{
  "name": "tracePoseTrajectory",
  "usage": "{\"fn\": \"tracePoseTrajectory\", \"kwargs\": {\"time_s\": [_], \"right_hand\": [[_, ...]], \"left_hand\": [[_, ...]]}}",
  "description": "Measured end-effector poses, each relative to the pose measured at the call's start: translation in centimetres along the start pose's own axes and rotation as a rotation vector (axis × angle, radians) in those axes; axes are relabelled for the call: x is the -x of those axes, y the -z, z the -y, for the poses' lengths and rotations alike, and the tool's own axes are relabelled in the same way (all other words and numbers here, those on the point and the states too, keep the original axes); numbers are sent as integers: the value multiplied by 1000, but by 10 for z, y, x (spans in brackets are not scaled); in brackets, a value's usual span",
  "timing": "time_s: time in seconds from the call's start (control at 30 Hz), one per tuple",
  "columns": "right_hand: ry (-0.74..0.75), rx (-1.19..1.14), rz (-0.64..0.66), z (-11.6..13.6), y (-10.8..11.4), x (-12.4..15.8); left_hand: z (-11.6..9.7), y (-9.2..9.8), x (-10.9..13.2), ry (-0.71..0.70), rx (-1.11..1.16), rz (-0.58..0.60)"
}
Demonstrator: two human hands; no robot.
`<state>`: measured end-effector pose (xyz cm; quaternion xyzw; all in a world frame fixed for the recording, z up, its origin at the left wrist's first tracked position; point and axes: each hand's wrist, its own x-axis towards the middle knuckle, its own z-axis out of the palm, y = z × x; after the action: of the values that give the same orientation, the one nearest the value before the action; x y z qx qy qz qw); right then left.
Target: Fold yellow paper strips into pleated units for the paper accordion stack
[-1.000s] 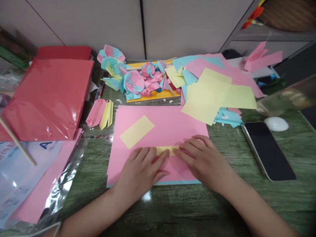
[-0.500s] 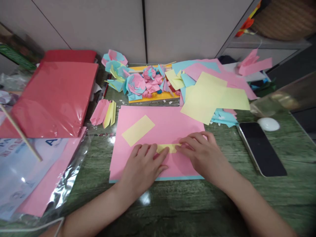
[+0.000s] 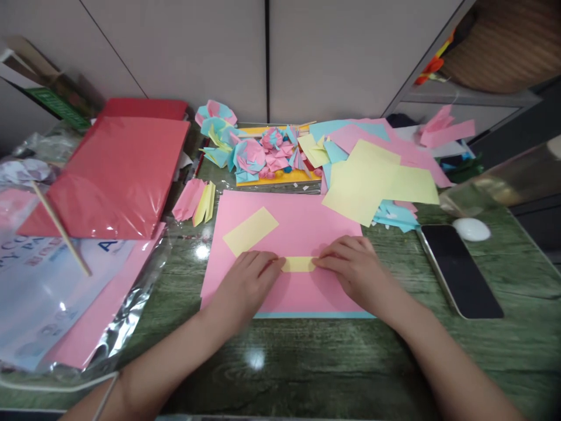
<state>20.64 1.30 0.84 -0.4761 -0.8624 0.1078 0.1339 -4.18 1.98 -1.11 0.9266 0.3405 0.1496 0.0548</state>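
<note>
A narrow folded yellow paper strip (image 3: 298, 264) lies on a large pink sheet (image 3: 302, 225) on the green table. My left hand (image 3: 244, 286) presses its fingertips flat on the strip's left end. At the right end, the fingers of my right hand (image 3: 352, 267) lie flat on the paper. Both hands rest palm down with fingers stretched out. A second, wider yellow rectangle (image 3: 250, 231) lies loose on the pink sheet just above my left hand.
A black phone (image 3: 460, 270) and a white oval object (image 3: 471, 229) lie at the right. Loose yellow, pink and blue sheets (image 3: 372, 175) and folded paper flowers (image 3: 254, 153) fill the back. Red wrapped paper packs (image 3: 114, 169) and a wooden stick (image 3: 61, 229) sit left.
My hands have drawn apart along the yellow strip, so more of it shows between them. The camera tilted up slightly.
</note>
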Motion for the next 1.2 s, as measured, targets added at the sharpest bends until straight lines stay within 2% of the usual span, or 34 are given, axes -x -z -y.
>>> {"fn": "tracePoseTrajectory", "kwargs": {"time_s": [0.17,0.4,0.67,0.97,1.2], "right_hand": [[6,-43,-15,-2,0,-1],[12,-67,-11,-6,-3,1],[29,-60,-27,-5,-3,0],[2,34,26,8,3,-2],[-58,81,-57,11,-4,-4]], "left_hand": [[8,3,-4,-76,25,-55],[7,8,-11,-137,-19,-53],[7,6,-12,-191,-79,-68],[5,-5,-13,-46,-19,-91],[-5,-4,-16,147,52,-139]]}}
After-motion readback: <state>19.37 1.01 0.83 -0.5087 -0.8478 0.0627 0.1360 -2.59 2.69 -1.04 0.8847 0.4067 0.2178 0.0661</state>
